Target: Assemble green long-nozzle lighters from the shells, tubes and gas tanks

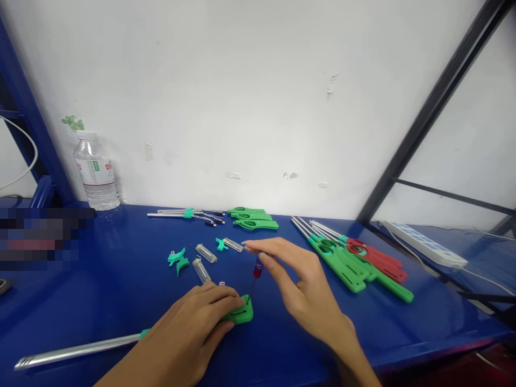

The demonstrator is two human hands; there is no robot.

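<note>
At six o'clock, the left hand [201, 317] grips a green lighter [246, 315] on the blue table [100, 285], apparently steadying it for the near-upright screwdriver [257, 269] that the right hand [304, 282] pinches by the handle.

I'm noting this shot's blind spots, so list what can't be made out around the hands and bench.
All in the head view:
- Green plastic lighter handle: mostly hidden under the left hand.
- Slim screwdriver with red-and-blue handle: its top is covered by the right hand; its tip is too small to make out.
- Clear plastic bottle: small label print is unreadable.
- Dark round object: cut off by the left edge.
</note>
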